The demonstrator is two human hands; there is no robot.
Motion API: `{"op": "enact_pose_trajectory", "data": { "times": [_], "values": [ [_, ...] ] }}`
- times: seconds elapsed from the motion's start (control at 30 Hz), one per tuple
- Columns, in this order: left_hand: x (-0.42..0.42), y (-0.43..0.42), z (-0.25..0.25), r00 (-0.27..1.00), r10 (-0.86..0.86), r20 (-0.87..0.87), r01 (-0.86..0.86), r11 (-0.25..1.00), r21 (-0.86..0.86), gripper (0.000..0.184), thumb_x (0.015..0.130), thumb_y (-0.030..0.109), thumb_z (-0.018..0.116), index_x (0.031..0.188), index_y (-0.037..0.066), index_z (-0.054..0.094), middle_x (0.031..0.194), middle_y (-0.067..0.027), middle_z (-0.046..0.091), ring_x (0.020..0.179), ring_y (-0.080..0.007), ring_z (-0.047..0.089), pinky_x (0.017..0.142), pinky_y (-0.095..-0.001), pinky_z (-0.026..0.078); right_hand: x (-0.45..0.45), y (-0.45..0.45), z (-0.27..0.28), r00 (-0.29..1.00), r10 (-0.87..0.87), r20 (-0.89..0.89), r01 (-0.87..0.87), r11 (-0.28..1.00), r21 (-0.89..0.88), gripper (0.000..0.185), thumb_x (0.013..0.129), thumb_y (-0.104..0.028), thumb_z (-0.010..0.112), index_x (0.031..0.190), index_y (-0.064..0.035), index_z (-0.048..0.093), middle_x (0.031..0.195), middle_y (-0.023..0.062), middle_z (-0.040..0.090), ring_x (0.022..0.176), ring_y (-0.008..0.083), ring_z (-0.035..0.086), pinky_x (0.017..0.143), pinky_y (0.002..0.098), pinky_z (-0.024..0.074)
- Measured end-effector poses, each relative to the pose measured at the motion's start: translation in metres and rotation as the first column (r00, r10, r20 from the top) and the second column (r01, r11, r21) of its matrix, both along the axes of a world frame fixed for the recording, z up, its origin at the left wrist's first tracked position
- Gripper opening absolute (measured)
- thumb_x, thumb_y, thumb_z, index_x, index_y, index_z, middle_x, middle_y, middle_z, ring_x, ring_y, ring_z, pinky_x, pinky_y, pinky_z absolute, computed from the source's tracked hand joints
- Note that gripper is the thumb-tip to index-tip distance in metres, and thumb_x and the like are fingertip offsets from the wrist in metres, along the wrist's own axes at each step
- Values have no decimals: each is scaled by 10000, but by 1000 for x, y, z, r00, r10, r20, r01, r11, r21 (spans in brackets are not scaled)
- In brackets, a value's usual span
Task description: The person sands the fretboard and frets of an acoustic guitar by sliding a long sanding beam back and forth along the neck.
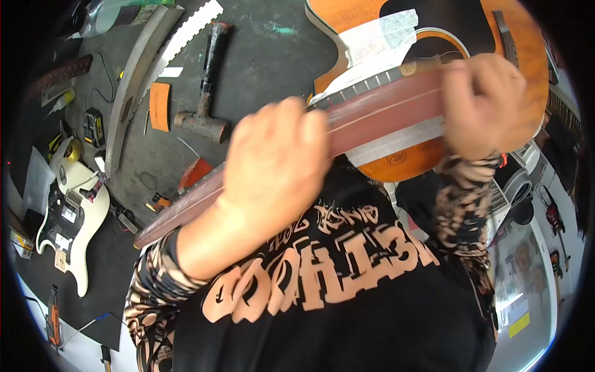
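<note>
A long reddish-brown sanding beam point(387, 115) lies lengthwise along the neck of an acoustic guitar. My left hand point(276, 155) is closed over its middle, while my right hand point(480, 105), slightly blurred, is closed on the end near the soundhole. Part of the fretboard point(365, 84) with its frets shows along the beam's far side. The orange-brown guitar body point(527, 77) is at the upper right, with white masking paper point(381, 40) taped on its top near the soundhole. My hands hide parts of the beam.
On the dark bench are a hammer point(207, 93), a curved grey metal bar point(133, 87), a white notched strip point(189, 28) and an orange-brown piece point(159, 106). A white electric guitar body point(83, 232) lies at the left. An orange-handled tool point(54, 316) is at the lower left.
</note>
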State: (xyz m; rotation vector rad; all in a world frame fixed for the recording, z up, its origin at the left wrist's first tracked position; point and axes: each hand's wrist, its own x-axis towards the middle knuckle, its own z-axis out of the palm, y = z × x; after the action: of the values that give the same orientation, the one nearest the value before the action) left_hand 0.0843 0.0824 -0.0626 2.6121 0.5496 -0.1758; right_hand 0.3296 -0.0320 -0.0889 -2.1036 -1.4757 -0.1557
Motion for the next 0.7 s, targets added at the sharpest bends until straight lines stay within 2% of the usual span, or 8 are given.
{"op": "enact_pose_trajectory", "data": {
  "times": [0.03, 0.17, 0.3, 0.47, 0.57, 0.6, 0.67, 0.7],
  "values": [
    [20, -1, -2, 999, -19, 26, 20, 1000, -13, 476, 630, 146, 872, 939, 52, 523, 902, -122, 517, 833, -330, 578, 738, -446, 472, 25, -6, -3, 998, 25, 66, -23, 999, -38, 107, 787, -133, 730, 707, -105, 665, 689, -2, 594, 755, 195, 582, 858, 360, 389],
    [27, -3, -5, 998, 6, 60, -7, 1000, 16, 464, 637, 145, 870, 924, 53, 517, 872, -116, 503, 806, -334, 572, 716, -441, 471, 33, -9, -8, 999, -28, 27, 29, 999, -43, 70, 794, -134, 732, 744, -107, 692, 707, -15, 611, 773, 186, 589, 881, 351, 379],
    [-28, 3, 0, 999, 41, 17, -41, 999, 21, 452, 658, 140, 863, 957, 33, 541, 907, -145, 530, 837, -365, 585, 741, -449, 480, -28, 7, -5, 1000, 13, 14, -13, 999, 29, 147, 746, -114, 725, 663, -131, 605, 666, -35, 549, 664, 185, 543, 861, 357, 364],
    [-91, 14, 6, 990, 47, -131, -45, 999, 21, 453, 679, 155, 873, 958, 14, 544, 952, -186, 554, 866, -404, 583, 780, -481, 478, -93, 24, -8, 999, -15, -33, 18, 994, 110, 153, 697, -105, 717, 650, -145, 577, 639, -35, 533, 657, 192, 527, 804, 357, 382],
    [-57, 12, 1, 1000, 12, -11, -11, 999, 33, 470, 673, 168, 880, 976, 8, 558, 945, -180, 554, 858, -393, 594, 761, -475, 487, -60, 14, 1, 996, 4, -91, -6, 1000, -30, 121, 795, -123, 736, 709, -107, 654, 734, 11, 602, 810, 244, 560, 874, 362, 374],
    [-31, 12, 0, 999, -2, -54, 1, 1000, -24, 458, 680, 171, 875, 966, 13, 554, 928, -163, 548, 849, -374, 596, 755, -456, 494, -32, 10, 1, 999, 10, -53, -13, 999, -50, 123, 809, -125, 731, 713, -104, 657, 740, 15, 609, 818, 250, 566, 883, 364, 379],
    [20, 8, -8, 993, -9, 118, 9, 1000, -1, 429, 696, 174, 859, 894, 43, 502, 883, -140, 525, 819, -351, 589, 735, -446, 492, 24, -2, 2, 995, 48, 85, -34, 987, -156, 123, 840, -129, 717, 734, -93, 666, 756, 26, 623, 839, 256, 580, 900, 367, 388],
    [36, 7, -7, 996, -36, 83, 32, 998, 49, 271, 741, 144, 751, 860, 76, 518, 859, -96, 545, 803, -282, 607, 697, -414, 486, 42, -4, 4, 979, 81, 188, -34, 971, -238, 122, 857, -131, 708, 750, -85, 672, 766, 34, 630, 852, 255, 588, 907, 368, 392]
  ]
}}
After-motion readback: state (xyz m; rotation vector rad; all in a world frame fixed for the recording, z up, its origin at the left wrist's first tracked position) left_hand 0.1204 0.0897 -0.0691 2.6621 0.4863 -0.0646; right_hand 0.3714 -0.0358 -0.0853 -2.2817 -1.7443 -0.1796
